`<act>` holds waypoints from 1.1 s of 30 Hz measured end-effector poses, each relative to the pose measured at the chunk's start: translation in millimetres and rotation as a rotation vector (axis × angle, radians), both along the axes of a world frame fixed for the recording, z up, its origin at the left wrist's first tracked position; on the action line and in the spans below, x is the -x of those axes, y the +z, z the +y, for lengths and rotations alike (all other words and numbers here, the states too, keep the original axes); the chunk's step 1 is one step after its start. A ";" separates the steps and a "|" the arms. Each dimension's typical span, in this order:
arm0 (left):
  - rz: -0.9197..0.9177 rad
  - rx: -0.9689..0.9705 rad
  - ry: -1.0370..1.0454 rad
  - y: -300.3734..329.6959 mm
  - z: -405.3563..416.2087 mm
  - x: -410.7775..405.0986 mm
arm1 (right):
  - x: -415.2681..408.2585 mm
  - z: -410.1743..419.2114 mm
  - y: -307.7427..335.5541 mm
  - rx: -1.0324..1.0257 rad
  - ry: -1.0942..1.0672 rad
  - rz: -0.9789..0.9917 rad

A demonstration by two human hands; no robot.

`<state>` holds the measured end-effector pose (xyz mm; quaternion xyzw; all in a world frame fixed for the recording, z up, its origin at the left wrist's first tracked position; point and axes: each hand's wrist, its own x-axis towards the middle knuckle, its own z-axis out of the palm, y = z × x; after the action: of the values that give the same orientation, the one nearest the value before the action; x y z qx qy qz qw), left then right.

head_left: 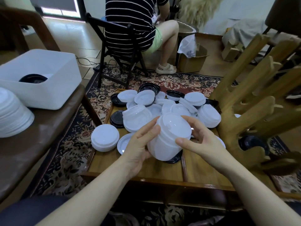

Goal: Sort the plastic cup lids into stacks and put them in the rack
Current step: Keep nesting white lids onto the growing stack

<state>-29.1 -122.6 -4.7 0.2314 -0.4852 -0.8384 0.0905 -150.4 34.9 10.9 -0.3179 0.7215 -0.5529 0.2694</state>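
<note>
1. We hold a stack of white lids point(169, 137) above the middle of the low wooden table point(162, 170), tilted toward the far edge. Our left hand point(140, 144) cups its side and underside with curled fingers; our right hand point(195, 141) grips the other side, thumb across the front and fingers curled behind the top rim.

2. Risk, as we judge it: the stack is tilted and held only by side pressure, so the nested lids could slide apart and spill back into the loose pile point(167, 106) heaped toward the table's far edge.

3. A black lid point(175, 158) shows just under the held stack. We cannot tell whether it is part of the stack or lies on the table; if it is nested in, the sort by colour would be spoiled.

4. The wooden rack point(254, 101) stands at the table's right edge, its prongs slanting up and away. Carrying the stack across could catch a prong or sweep the pile, whose outer lids already lie near the edges.

5. Containers: the rack holds a black stack point(250, 142) low between its prongs — the upper slots look unfilled from here.

6. The white bin point(48, 88) on the brown bench point(40, 136) at left holds black lids point(33, 78) at its bottom; a separate white stack point(13, 115) lies beside it near the bench's front edge.
</note>
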 end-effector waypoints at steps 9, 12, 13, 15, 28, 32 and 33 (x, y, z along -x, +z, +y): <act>0.030 0.050 -0.012 -3.3 -0.4 1.4 | -2.7 -0.9 -3.7 0.022 0.033 0.045; 0.025 0.122 -0.028 -7.0 -1.5 2.1 | -4.6 -0.8 -5.1 0.011 0.032 0.108; 0.026 0.134 -0.036 -8.1 -1.5 2.0 | -5.7 -0.7 -5.4 -0.001 0.031 0.148; 0.027 0.146 -0.053 -9.0 -1.0 1.5 | -7.9 -1.0 -6.2 -0.020 0.028 0.220; 0.018 0.160 -0.004 -3.2 2.7 -0.5 | -16.4 -9.3 -3.6 0.060 0.014 -0.296; 0.027 0.170 -0.016 -3.3 7.0 -2.9 | -14.6 -7.2 -3.4 0.047 -0.006 -0.362; 0.026 0.171 -0.023 -3.2 8.7 -3.6 | -13.8 -5.8 -3.1 0.039 -0.008 -0.368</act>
<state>-25.5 -114.0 -7.9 0.2063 -0.5565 -0.7977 0.1065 -136.6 29.1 7.8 -0.2137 0.6503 -0.6167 0.3887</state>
